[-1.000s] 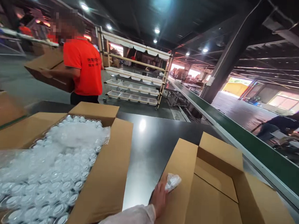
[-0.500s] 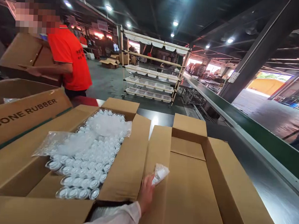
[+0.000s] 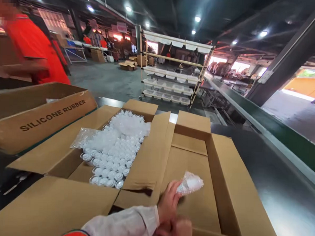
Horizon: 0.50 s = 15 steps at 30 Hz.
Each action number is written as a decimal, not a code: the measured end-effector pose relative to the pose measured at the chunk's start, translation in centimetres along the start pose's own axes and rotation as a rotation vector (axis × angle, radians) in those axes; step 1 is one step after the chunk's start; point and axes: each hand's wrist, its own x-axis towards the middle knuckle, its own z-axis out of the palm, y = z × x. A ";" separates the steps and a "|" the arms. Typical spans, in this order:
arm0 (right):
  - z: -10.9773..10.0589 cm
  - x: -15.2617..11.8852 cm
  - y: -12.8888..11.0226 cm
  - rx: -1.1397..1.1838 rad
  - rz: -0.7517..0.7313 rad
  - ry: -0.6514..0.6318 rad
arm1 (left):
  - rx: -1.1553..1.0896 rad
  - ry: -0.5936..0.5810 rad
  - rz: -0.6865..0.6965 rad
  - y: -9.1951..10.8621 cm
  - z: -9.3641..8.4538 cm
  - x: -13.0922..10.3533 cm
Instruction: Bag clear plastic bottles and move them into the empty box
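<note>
Packing step: small wrapped packet (image 3: 190, 183) is gripped in left hand (image 3: 170, 201) over the empty carton (image 3: 229, 189); right hand (image 3: 178, 230) blurred, grip cannot be told. Lowering to the carton floor is judged next

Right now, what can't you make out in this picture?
- Second hand: blurred and cut off by the bottom edge; which hand is unclear.
- Plastic-wrapped item held by the other hand: contents unclear through crinkled wrap.
- Co-worker: cut off by the left edge.
</note>
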 end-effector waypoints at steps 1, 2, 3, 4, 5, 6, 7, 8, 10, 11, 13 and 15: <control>0.1 0.0 -0.4 0.003 -0.011 -0.012 | -0.036 0.015 -0.062 0.2 -0.5 -0.1; -0.1 -0.2 -0.7 0.010 -0.033 -0.013 | -0.069 0.033 -0.141 0.4 -1.0 0.0; -0.4 -0.5 -0.9 0.030 -0.072 0.007 | -0.111 0.049 -0.241 0.5 -1.6 0.2; -0.7 -1.1 -1.1 0.055 -0.118 0.043 | -0.140 0.021 -0.320 0.6 -2.2 0.4; -1.1 -1.7 -1.2 0.084 -0.155 0.093 | -0.145 -0.042 -0.353 0.7 -2.7 0.6; -1.5 -2.6 -1.4 0.111 -0.173 0.152 | -0.104 -0.125 -0.374 0.8 -3.1 0.8; -1.8 -3.5 -1.5 0.127 -0.166 0.212 | -0.026 -0.213 -0.378 0.8 -3.2 1.0; -2.0 -4.5 -1.7 0.129 -0.136 0.265 | 0.069 -0.285 -0.377 0.9 -3.2 1.1; -2.1 -6.3 -1.7 0.120 -0.035 0.348 | 0.277 -0.367 -0.394 0.9 -2.5 1.2; -2.1 -7.0 -1.6 0.128 0.014 0.380 | 0.371 -0.382 -0.407 0.8 -1.9 1.4; -2.3 -7.6 -1.0 0.177 0.088 0.417 | 0.522 -0.404 -0.440 0.5 -0.5 1.7; -2.9 -7.1 0.0 0.228 0.148 0.425 | 0.661 -0.463 -0.460 0.1 1.1 2.1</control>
